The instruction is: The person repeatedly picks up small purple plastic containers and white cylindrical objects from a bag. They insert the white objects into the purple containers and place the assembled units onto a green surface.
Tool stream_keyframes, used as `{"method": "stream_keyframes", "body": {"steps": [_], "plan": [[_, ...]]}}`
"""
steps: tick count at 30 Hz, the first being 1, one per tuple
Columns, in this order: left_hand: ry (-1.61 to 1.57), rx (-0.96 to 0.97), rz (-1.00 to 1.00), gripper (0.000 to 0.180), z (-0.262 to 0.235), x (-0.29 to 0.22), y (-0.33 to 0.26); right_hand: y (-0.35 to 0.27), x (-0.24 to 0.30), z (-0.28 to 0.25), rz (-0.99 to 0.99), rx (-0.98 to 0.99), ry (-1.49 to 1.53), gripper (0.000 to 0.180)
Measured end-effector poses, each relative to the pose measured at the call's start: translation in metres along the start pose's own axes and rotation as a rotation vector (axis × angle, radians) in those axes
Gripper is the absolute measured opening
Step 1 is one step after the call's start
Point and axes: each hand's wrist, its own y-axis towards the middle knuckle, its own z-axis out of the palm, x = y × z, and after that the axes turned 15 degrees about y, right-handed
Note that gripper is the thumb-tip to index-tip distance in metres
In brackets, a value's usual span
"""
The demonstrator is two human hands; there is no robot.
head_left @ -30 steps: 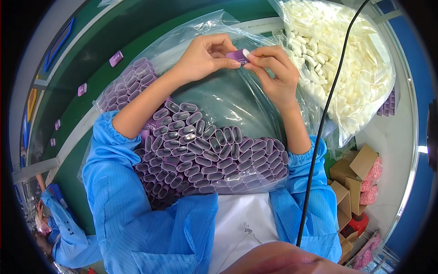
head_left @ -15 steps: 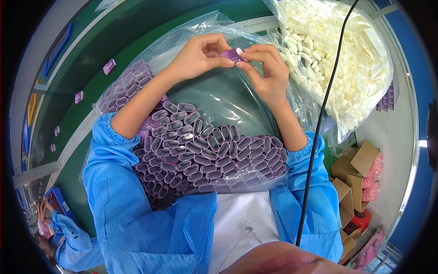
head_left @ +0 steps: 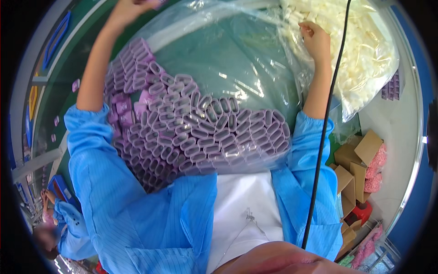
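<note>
A purple case (head_left: 157, 3), partly cut off by the top edge, sits in the fingers of the left hand (head_left: 127, 13). The right hand (head_left: 315, 40) is at the left side of a clear bag (head_left: 350, 108), its fingers curled; I cannot tell whether they hold anything. Between the forearms, many hollow purple cases (head_left: 222, 135) crowd together on clear plastic (head_left: 228, 59) over the green worktop (head_left: 65, 102). Beyond it, on the right, is a pale floor (head_left: 393, 132). White pieces (head_left: 367, 55) fill the bag. Cardboard boxes (head_left: 358, 166) stand on the right; a co-worker (head_left: 75, 226) is at lower left. A black cable (head_left: 315, 178) crosses in front of the bag and the right sleeve.
</note>
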Motion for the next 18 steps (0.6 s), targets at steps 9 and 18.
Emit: {"method": "stream_keyframes", "body": {"steps": [9,18], "plan": [[0.635,-0.167,-0.195,0.061,-0.004,0.081,-0.023,-0.008,0.004,0.017,-0.058,0.098,-0.035,0.027],[0.229,0.561,0.598,0.045,0.058,-0.229,-0.125,-0.016,0.023,0.009,-0.195,-0.257,-0.003,0.021]]}}
